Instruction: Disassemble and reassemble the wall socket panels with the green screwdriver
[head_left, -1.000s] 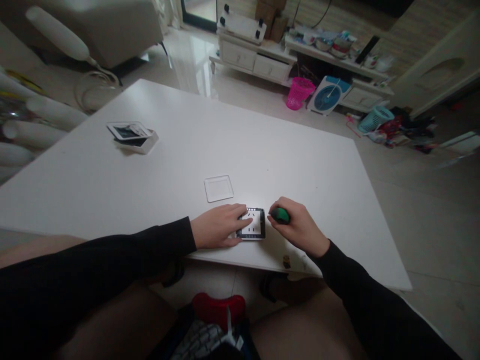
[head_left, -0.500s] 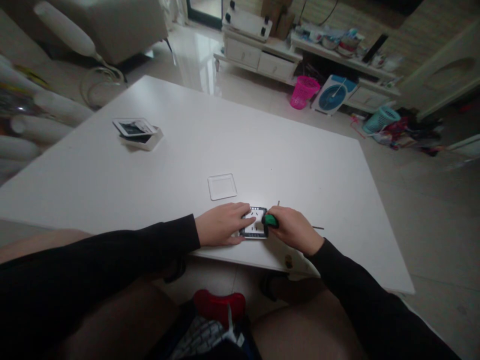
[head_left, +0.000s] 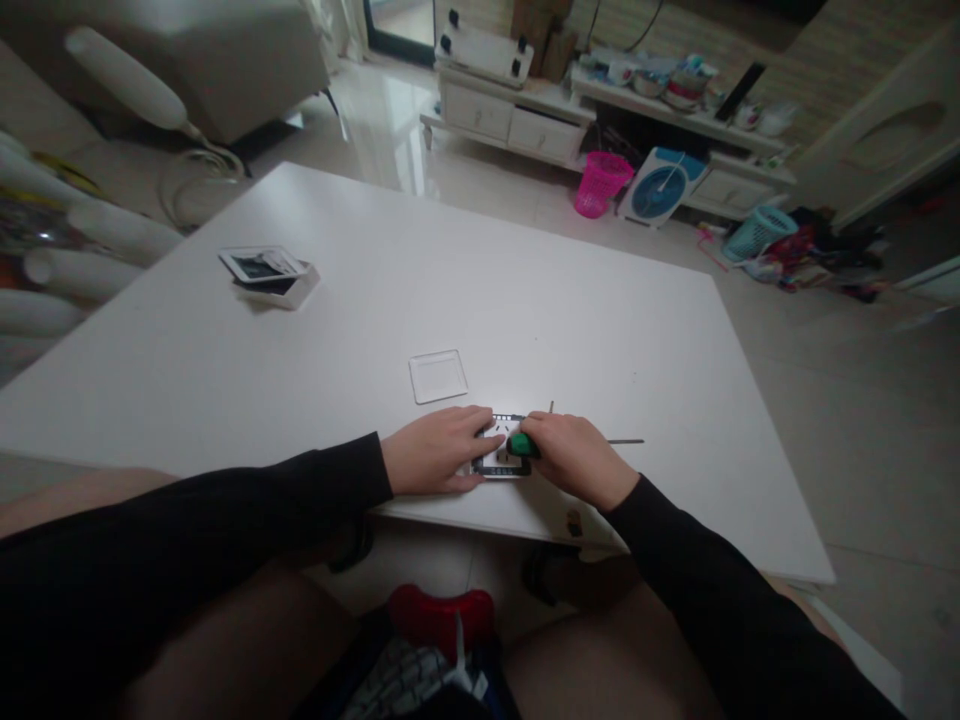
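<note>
My left hand [head_left: 442, 448] holds a white wall socket [head_left: 491, 459] with a dark frame against the table near its front edge, fingers and thumb along its left side. Close beside it on the right, my right hand [head_left: 574, 455] is closed round a screwdriver with a green and black handle [head_left: 523, 444]. The handle end points left over the socket's face, and a thin dark shaft [head_left: 628, 441] shows on the far side of the hand. A small metal tip [head_left: 551, 407] pokes out behind my right knuckles; what it belongs to is hidden. A white cover frame [head_left: 438, 377] lies flat beyond my left hand.
At the table's [head_left: 600, 330] far left, a white-framed panel [head_left: 262, 264] leans on a small open box [head_left: 301, 288]. Near the front edge is a small dark object [head_left: 574, 522]. Beyond the table stand a pink basket [head_left: 602, 183] and a blue-white fan [head_left: 660, 187].
My right hand has moved slightly left, bringing the green handle further over the socket. The shaft has tilted to lie more level. My left hand stays on the socket; the view has shifted a little.
</note>
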